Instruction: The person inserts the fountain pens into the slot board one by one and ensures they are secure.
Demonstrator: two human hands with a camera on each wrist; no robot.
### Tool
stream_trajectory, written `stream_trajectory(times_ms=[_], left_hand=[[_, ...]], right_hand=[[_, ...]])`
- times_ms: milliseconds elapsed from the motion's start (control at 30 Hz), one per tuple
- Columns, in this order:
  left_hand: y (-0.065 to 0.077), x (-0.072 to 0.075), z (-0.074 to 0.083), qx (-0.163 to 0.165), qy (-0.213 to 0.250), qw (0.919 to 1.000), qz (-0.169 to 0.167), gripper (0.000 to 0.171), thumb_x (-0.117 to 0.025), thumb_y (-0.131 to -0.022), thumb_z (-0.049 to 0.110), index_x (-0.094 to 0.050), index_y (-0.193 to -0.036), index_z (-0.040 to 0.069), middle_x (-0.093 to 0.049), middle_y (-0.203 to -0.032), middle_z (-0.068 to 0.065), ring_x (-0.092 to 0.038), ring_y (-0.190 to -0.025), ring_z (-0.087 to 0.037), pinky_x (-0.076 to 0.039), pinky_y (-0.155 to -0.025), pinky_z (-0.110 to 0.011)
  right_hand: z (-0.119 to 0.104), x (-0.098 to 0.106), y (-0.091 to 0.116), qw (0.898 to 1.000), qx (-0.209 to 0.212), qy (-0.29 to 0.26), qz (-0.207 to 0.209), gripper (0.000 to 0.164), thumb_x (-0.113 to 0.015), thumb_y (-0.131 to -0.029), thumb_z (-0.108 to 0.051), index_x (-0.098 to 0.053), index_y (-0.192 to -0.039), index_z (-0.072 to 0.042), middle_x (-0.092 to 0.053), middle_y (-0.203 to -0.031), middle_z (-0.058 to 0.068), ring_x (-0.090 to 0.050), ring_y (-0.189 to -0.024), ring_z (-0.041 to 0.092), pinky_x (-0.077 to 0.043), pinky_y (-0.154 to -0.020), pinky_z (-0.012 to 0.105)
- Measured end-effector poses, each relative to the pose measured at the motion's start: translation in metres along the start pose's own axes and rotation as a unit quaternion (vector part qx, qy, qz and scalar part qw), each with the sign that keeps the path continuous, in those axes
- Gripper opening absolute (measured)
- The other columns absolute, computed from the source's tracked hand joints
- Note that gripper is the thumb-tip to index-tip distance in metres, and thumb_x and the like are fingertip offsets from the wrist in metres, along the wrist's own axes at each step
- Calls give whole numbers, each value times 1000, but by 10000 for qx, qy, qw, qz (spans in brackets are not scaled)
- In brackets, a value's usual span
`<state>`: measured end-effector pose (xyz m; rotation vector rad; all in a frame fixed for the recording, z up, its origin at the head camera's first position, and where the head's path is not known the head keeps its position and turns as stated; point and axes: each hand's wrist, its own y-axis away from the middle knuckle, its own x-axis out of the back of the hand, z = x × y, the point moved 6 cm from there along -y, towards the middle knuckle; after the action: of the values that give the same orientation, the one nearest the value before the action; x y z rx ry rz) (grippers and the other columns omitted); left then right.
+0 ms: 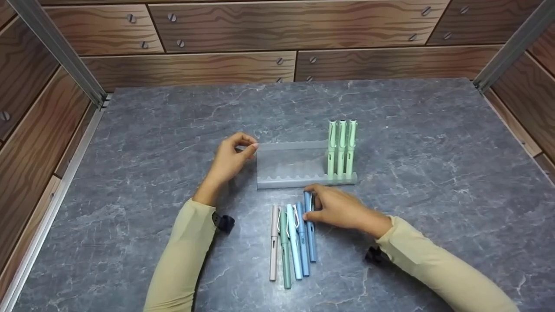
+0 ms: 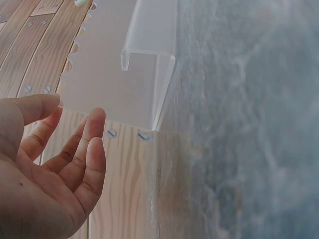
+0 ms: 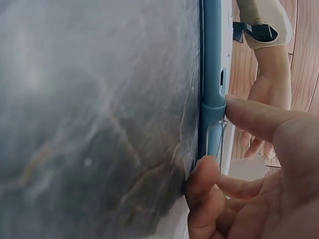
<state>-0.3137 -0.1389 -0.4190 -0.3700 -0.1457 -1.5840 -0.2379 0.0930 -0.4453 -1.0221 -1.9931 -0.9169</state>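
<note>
A clear acrylic pen rack (image 1: 290, 161) with scalloped edges stands mid-table, three light green pens (image 1: 342, 147) upright in its right end. At its upper left corner, my left hand (image 1: 232, 156) pinches the edge between thumb and index finger; the other fingers curve loosely in the left wrist view. My right hand (image 1: 340, 208) grips the capped end of a dark blue pen (image 3: 213, 74), thumb on its barrel side and fingers at the cap. That pen lies rightmost in a row beside a blue pen (image 1: 303, 242), a pale blue pen (image 1: 294, 242), a green pen (image 1: 285, 251) and a grey pen (image 1: 274, 247).
The grey marbled tabletop (image 1: 130, 225) is bordered by wood-patterned panels (image 1: 243, 26) at the back and sides. Metal posts (image 1: 65, 52) rise at the rear corners. Black wrist straps (image 1: 225, 223) show at both sleeves.
</note>
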Motion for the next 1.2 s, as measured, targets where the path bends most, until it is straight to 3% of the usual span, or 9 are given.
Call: stream_trajectory(times_ms=[167, 467, 700, 767, 933, 1200], left_hand=[[0, 0, -1, 36, -30, 10000, 0, 12, -64, -92, 9, -65, -97, -1, -68, -100, -20, -67, -74, -31, -50, -61, -20], [0, -1, -2, 168, 9, 9998, -67, 13, -63, -93, 11, -65, -99, 0, -68, -102, -19, -66, -80, -39, -50, -61, -19], [0, 0, -3, 171, -25, 9997, -145, 15, -62, -94, 14, -65, -102, 1, -67, -105, -19, -66, -82, -41, -57, -71, -43], [0, 0, -3, 184, -35, 9997, -140, 15, -62, -94, 14, -65, -102, 1, -67, -105, -18, -66, -82, -41, -57, -72, -45], [-1, -1, -2, 120, -27, 9999, -81, 14, -63, -93, 12, -65, -100, 0, -67, -102, -18, -66, -80, -41, -57, -69, -40], [0, 0, -1, 69, -76, 9999, -56, 13, -64, -93, 12, -65, -99, 0, -68, -101, -19, -66, -79, -41, -51, -60, -22]], right_hand=[[-1, 1, -1, 9999, 55, -21, 83, 65, -77, -80, -29, -51, -134, -5, -62, -78, -1, -52, -63, 12, -44, -57, 27], [-1, 1, -4, 9998, 23, -47, 167, 60, -77, -80, -27, -53, -132, -6, -63, -76, -1, -52, -61, 11, -43, -55, 27], [-4, 1, -3, 9995, -63, 161, 276, 61, -78, -79, -29, -54, -132, -8, -60, -72, -2, -50, -58, 12, -41, -50, 27], [-4, 1, -3, 9993, -49, 213, 308, 61, -77, -79, -29, -54, -132, -8, -59, -70, -2, -49, -56, 12, -39, -49, 27], [-4, 2, -4, 9990, 8, 256, 366, 60, -77, -80, -29, -54, -131, -9, -56, -68, -2, -46, -54, 12, -38, -47, 26], [-4, 2, -5, 9995, 24, 137, 271, 59, -77, -80, -27, -54, -132, -11, -56, -69, -2, -46, -53, 12, -39, -46, 26]])
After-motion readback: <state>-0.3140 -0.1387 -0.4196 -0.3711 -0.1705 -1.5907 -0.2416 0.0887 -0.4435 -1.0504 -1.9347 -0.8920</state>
